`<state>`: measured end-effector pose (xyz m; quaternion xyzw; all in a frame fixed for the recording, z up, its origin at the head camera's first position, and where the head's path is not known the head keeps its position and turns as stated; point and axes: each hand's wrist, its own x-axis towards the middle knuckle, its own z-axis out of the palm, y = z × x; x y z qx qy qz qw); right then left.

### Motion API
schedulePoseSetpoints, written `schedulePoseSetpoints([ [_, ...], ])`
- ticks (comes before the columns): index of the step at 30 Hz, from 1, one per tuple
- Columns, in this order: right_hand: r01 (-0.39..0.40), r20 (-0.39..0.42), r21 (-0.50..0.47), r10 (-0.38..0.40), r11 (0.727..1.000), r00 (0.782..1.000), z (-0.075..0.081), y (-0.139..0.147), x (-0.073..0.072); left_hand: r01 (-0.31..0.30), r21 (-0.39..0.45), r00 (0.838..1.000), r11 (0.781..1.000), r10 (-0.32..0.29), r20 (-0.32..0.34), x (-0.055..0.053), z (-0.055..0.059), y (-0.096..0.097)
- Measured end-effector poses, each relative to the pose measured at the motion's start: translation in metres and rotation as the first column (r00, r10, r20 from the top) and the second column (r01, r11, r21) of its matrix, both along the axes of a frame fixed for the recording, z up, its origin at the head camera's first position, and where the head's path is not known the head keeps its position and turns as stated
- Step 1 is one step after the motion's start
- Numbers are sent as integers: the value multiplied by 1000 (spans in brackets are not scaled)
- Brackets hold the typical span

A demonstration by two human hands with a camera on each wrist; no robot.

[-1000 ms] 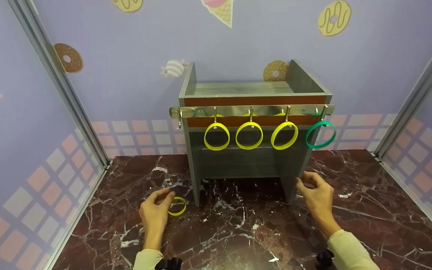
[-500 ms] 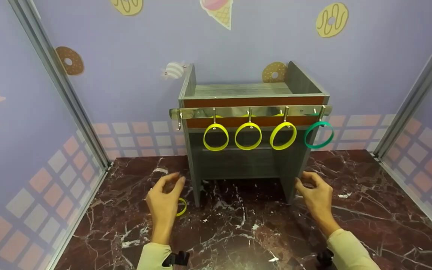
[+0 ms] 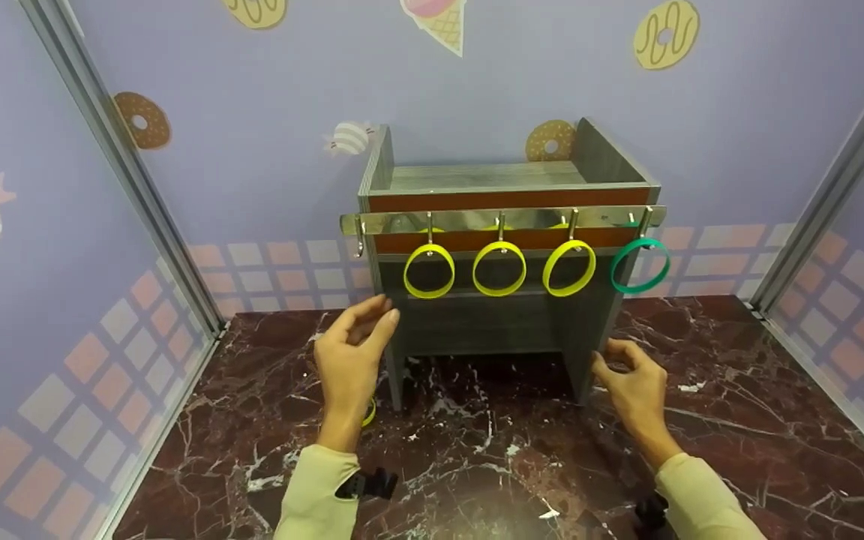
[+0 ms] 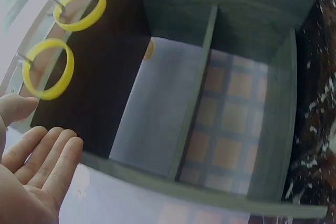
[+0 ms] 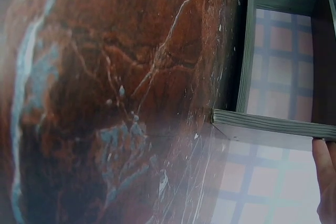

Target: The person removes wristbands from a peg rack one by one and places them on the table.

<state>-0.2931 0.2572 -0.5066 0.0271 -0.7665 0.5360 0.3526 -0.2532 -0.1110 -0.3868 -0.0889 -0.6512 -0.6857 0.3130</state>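
My left hand point(image 3: 349, 360) is raised beside the front left side of a small grey wooden shelf point(image 3: 477, 322), below a rail of hooks point(image 3: 466, 220). Its fingers are relaxed and nothing is between them, as the left wrist view also shows. Three yellow rings point(image 3: 429, 294) and a green ring point(image 3: 638, 289) hang from the hooks. Another yellow ring point(image 3: 369, 415) lies low on the table, mostly hidden behind my left wrist. Down at the shelf's right side panel, my right hand point(image 3: 636, 386) touches the panel edge with its fingertips; the right wrist view shows only part of its fingers point(image 5: 321, 169).
A bare hook point(image 3: 359, 238) sits at the rail's left end. The shelf stands on a dark red marbled table point(image 3: 492, 465). Patterned purple walls point(image 3: 252, 150) with metal corner posts enclose the back and sides.
My left hand has risen from beside the yellow ring on the table, moving up and to the right toward the shelf, empty. The right hand stays at the shelf's right side.
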Motion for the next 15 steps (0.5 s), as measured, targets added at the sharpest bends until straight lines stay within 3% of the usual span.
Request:
schedulePoseSetpoints([
  [9,7,-3,16,-7,1000,1000,0,1,-1,117,85,991,989,-122,57,-13,14,15],
  [15,-11,11,9,11,1000,1000,1,1,0,159,108,986,981,-164,41,-17,18,20],
])
